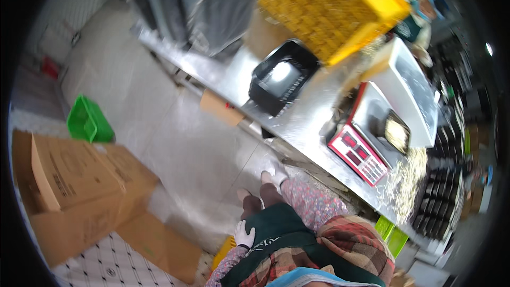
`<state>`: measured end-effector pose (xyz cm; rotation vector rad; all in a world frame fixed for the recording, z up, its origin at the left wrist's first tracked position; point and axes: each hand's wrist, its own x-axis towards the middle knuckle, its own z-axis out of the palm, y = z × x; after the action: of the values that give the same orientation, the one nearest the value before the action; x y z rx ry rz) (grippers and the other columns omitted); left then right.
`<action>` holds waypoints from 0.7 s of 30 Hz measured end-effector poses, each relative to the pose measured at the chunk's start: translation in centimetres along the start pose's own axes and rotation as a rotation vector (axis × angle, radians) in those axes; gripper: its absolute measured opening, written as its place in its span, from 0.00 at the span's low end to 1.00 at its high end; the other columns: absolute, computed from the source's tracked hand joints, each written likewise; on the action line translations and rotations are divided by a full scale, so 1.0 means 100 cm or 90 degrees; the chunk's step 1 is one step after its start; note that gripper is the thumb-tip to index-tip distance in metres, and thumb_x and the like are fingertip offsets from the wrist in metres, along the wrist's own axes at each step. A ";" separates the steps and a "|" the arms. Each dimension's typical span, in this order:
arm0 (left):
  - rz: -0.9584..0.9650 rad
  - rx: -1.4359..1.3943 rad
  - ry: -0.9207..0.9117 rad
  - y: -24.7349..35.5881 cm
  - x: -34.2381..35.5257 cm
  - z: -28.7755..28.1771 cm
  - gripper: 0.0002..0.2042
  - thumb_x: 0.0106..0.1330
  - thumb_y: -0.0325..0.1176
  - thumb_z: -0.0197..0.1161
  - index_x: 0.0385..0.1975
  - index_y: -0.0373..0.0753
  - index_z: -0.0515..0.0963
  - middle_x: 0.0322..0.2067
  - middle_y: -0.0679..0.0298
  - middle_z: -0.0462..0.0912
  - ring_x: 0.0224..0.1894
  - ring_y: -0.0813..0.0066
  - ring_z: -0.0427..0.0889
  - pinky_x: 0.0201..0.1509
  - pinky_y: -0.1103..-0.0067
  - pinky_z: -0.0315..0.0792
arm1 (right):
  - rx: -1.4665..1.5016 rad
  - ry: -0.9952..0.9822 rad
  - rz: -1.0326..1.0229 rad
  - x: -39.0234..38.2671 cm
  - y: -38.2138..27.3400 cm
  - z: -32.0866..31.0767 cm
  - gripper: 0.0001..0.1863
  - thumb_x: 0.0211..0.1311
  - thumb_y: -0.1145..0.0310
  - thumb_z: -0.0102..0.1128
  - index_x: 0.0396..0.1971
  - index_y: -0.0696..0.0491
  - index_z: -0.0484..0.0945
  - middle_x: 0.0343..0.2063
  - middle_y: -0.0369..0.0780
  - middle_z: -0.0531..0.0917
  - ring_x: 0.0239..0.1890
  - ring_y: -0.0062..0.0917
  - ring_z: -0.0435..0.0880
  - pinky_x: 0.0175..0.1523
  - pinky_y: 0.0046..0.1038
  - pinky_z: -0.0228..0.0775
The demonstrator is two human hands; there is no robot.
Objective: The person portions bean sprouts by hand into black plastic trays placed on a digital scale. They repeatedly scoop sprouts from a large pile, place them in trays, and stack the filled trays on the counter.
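My left hand (244,234), in a white glove, rests against the front of my dark green apron (281,222) with its fingers extended and nothing in it. Below the table edge hangs my right hand (278,174), also white-gloved, at the end of a floral sleeve; blur hides its fingers. Nearest to it on the metal table (297,127) is a red-framed scale (358,151). A black tray of pale shreds (396,132) sits on the scale's plate. Further left on the table stand empty-looking black trays (282,77).
A yellow crate (329,8), bagged dark stacks (202,10) and a white bin (409,90) stand on the table. Loose pale shreds (406,183) lie beside stacked black trays (438,202). A co-worker (417,24) is behind. Cardboard boxes (85,180) and a green basket (87,119) are left.
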<state>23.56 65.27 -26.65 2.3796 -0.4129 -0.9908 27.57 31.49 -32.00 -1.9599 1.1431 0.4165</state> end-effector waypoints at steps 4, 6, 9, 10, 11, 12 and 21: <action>0.155 0.002 0.015 0.033 0.025 -0.036 0.34 0.56 0.44 0.69 0.62 0.35 0.67 0.60 0.45 0.69 0.65 0.48 0.65 0.68 0.61 0.61 | -0.035 -0.247 0.063 -0.106 0.091 -0.039 0.41 0.52 0.44 0.61 0.62 0.56 0.70 0.61 0.52 0.73 0.65 0.44 0.69 0.68 0.37 0.61; 0.213 -0.011 0.017 0.053 0.048 -0.047 0.36 0.56 0.42 0.70 0.63 0.34 0.66 0.61 0.45 0.68 0.65 0.49 0.65 0.69 0.62 0.60 | -0.095 -0.247 0.084 -0.131 0.156 -0.034 0.37 0.52 0.43 0.61 0.57 0.54 0.76 0.57 0.50 0.77 0.61 0.43 0.74 0.66 0.36 0.63; 0.297 -0.022 -0.013 0.100 0.079 -0.062 0.36 0.56 0.41 0.72 0.64 0.34 0.65 0.62 0.45 0.67 0.66 0.50 0.65 0.69 0.64 0.61 | 0.013 -0.085 0.197 -0.187 0.212 -0.058 0.34 0.52 0.40 0.61 0.51 0.53 0.81 0.51 0.50 0.81 0.55 0.40 0.79 0.61 0.37 0.69; 0.331 -0.034 -0.034 0.119 0.086 -0.060 0.36 0.57 0.41 0.72 0.64 0.33 0.65 0.61 0.45 0.67 0.65 0.50 0.65 0.69 0.64 0.61 | 0.066 -0.039 0.251 -0.202 0.228 -0.063 0.35 0.52 0.40 0.61 0.50 0.54 0.81 0.50 0.51 0.82 0.54 0.41 0.80 0.59 0.36 0.70; 0.364 -0.047 -0.052 0.141 0.092 -0.056 0.36 0.57 0.40 0.72 0.64 0.33 0.65 0.61 0.45 0.67 0.65 0.50 0.65 0.69 0.65 0.61 | 0.119 0.009 0.300 -0.212 0.242 -0.072 0.35 0.52 0.39 0.61 0.49 0.55 0.82 0.49 0.51 0.82 0.53 0.42 0.80 0.58 0.36 0.71; 0.397 -0.029 -0.071 0.161 0.093 -0.048 0.36 0.58 0.39 0.72 0.65 0.33 0.63 0.61 0.46 0.67 0.64 0.52 0.67 0.68 0.66 0.62 | 0.178 0.055 0.355 -0.226 0.258 -0.081 0.35 0.52 0.39 0.62 0.48 0.55 0.82 0.48 0.51 0.82 0.52 0.42 0.81 0.57 0.36 0.72; 0.624 -0.096 -0.452 0.356 -0.013 0.069 0.39 0.54 0.35 0.75 0.66 0.35 0.63 0.60 0.51 0.71 0.63 0.60 0.71 0.66 0.66 0.65 | 0.278 0.746 0.129 -0.372 0.276 -0.234 0.15 0.57 0.54 0.68 0.36 0.50 0.85 0.32 0.42 0.85 0.35 0.36 0.84 0.45 0.33 0.77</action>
<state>14.93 34.41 -9.55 1.2930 -1.4994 -1.2258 -18.08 27.27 -7.58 -1.6318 1.9190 -0.9575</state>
